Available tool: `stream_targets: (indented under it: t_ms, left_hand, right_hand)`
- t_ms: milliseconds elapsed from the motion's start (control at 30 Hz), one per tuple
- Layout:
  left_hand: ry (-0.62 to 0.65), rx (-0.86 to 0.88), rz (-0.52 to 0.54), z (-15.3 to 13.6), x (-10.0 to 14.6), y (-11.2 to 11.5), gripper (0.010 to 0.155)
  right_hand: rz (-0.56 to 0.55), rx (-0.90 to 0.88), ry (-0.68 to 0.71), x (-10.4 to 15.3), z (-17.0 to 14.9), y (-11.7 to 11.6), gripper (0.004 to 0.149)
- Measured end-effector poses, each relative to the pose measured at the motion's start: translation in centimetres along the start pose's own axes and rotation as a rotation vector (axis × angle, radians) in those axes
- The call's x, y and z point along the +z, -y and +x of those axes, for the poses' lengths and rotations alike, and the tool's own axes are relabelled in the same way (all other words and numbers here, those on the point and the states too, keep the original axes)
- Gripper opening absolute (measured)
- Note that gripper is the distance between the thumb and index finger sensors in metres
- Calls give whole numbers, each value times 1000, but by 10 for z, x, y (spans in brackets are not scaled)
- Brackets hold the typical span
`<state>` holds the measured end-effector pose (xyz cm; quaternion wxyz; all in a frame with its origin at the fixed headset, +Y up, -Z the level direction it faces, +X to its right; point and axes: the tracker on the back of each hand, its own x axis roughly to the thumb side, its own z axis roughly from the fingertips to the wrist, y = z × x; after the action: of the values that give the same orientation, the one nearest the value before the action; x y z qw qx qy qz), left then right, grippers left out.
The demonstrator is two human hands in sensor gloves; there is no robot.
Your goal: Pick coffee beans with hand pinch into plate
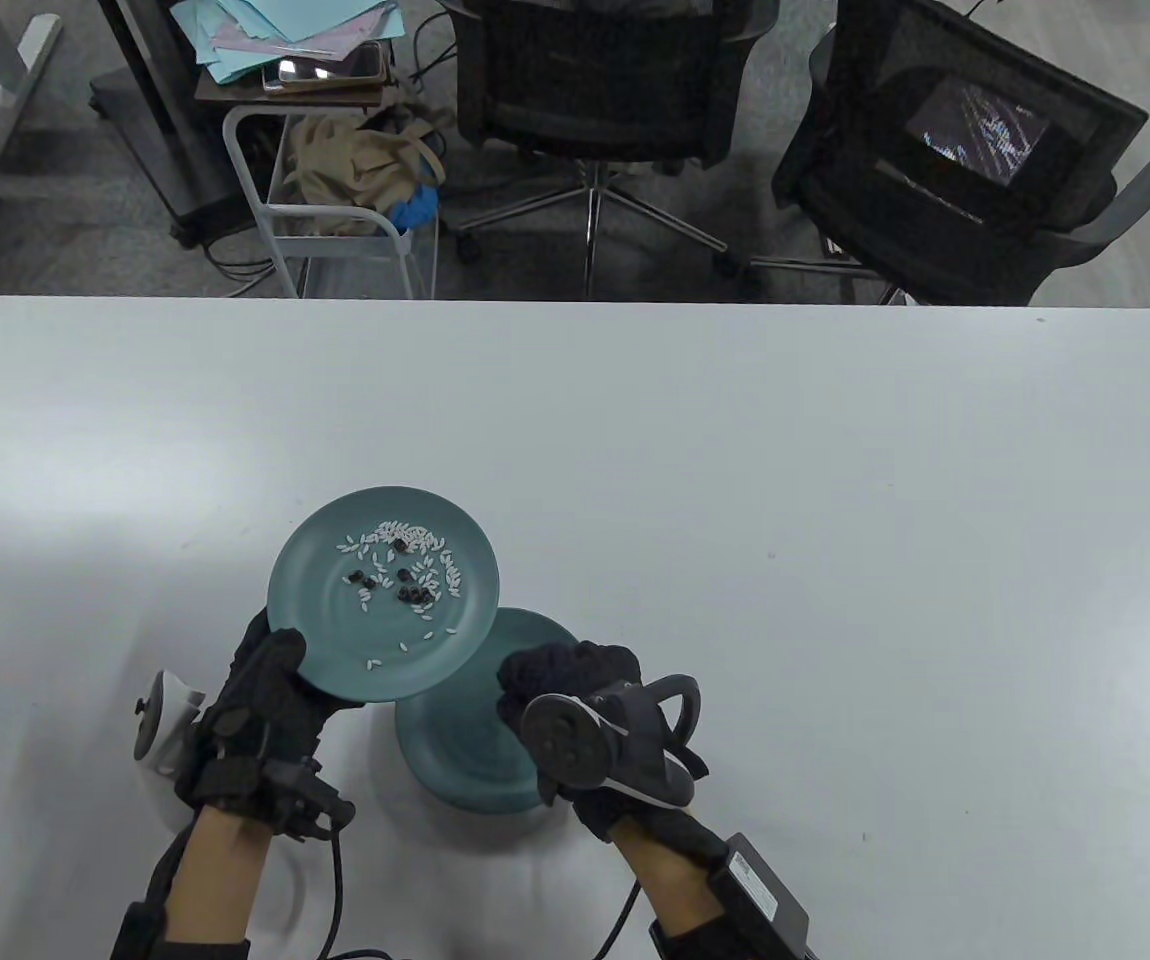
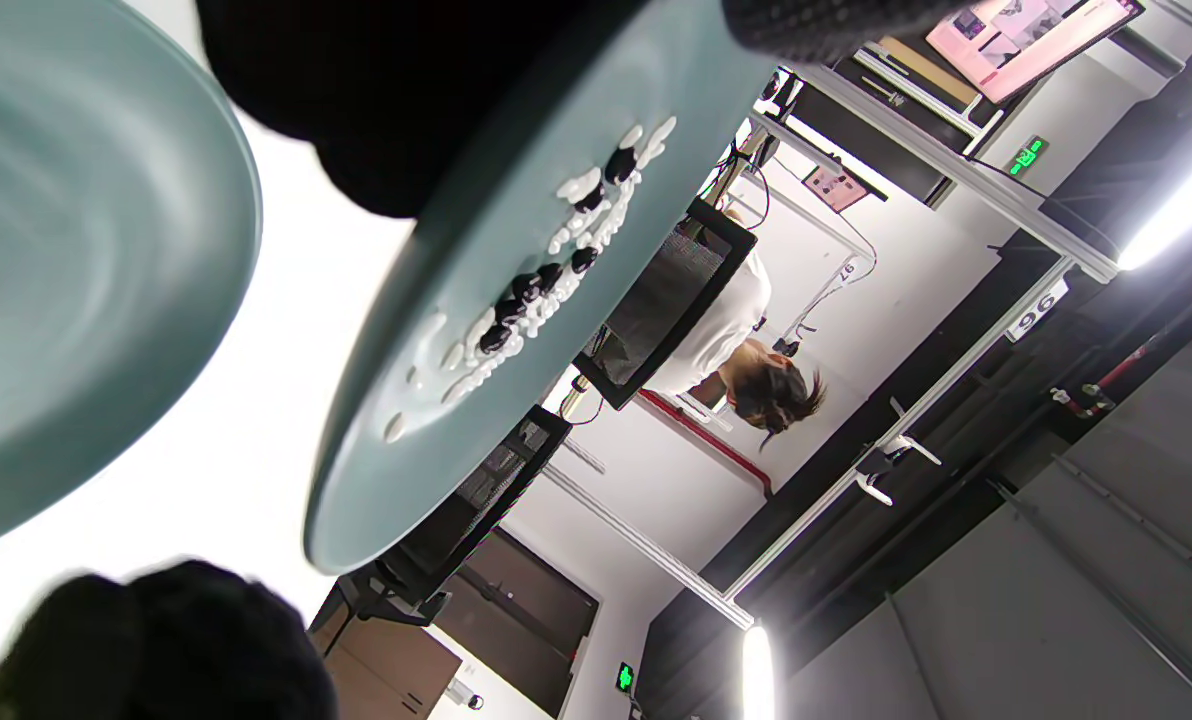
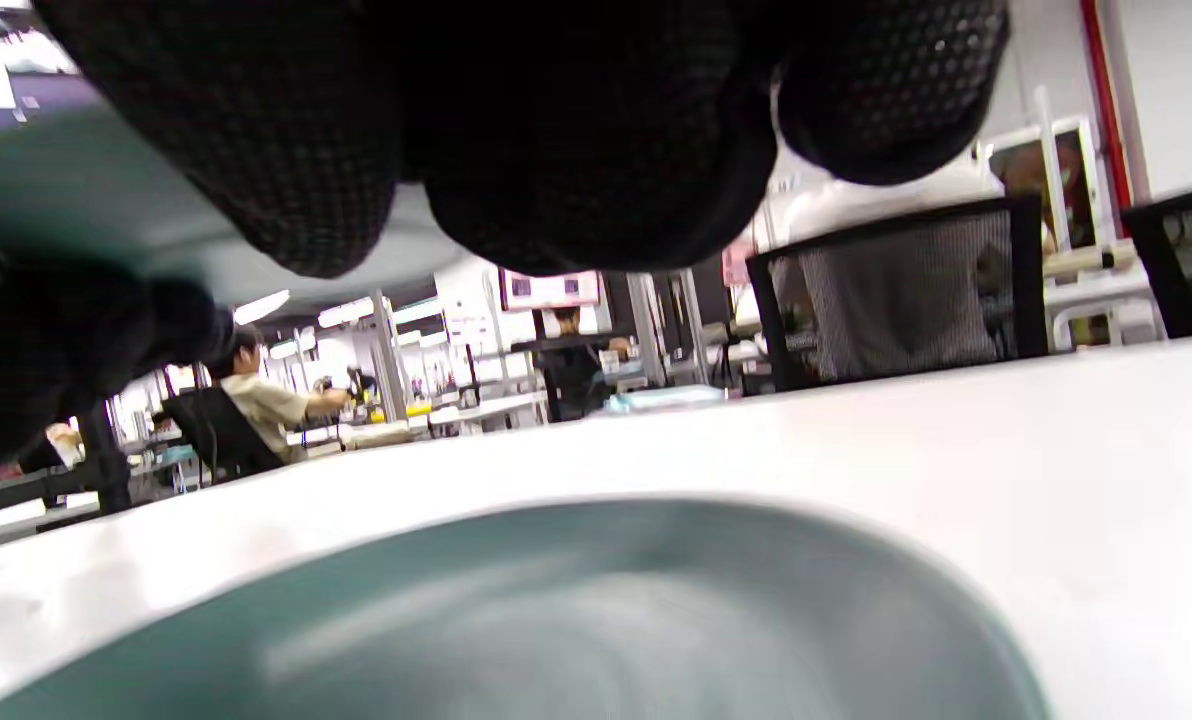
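Two black office chairs [image 1: 595,80] beyond the table [image 1: 835,450]; a white cart [image 1: 335,215] holding perhaps a tan bag.

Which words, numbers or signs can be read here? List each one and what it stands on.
"96": white tag on the frame post, left wrist view.
Green sign: too small to read.
Green sign by the ceiling light: too small.
Pink screen: text blurred.
Power brick label: unreadable.
Posters: blurred.

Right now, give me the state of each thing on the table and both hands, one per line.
Upper plate: lifted off the table, held at its rim, carrying rice and beans.
Coffee beans: dark, scattered among the white rice.
Lower plate: flat on the table, nothing visible in it.
Left hand: grips the upper plate's near rim.
Right hand: above the lower plate, fingers curled.
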<state>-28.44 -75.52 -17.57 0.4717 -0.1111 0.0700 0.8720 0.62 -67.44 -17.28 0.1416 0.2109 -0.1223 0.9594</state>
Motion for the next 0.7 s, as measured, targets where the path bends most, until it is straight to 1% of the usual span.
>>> stream_targets:
  t_ms: [133, 267, 300, 367, 433, 567, 700]
  left_hand:
    - [0, 16, 6, 0, 1, 0, 64]
    - [4, 26, -12, 0, 1, 3, 63]
    - [5, 25, -18, 0, 1, 4, 63]
    - [6, 12, -27, 0, 1, 6, 64]
    - [7, 6, -31, 0, 1, 8, 63]
    - [4, 8, -44, -1, 2, 11, 64]
    - [3, 1, -49, -1, 2, 12, 64]
  right_hand:
    - [-148, 70, 50, 0, 10, 28, 41]
    - [-219, 89, 69, -9, 25, 53, 40]
    - [-207, 93, 71, -13, 28, 55, 40]
    - [-134, 127, 47, -26, 38, 60, 40]
    - [-123, 163, 83, -43, 47, 64, 42]
    - [-86, 238, 94, -74, 67, 69, 39]
    - [-44, 273, 103, -105, 87, 68, 40]
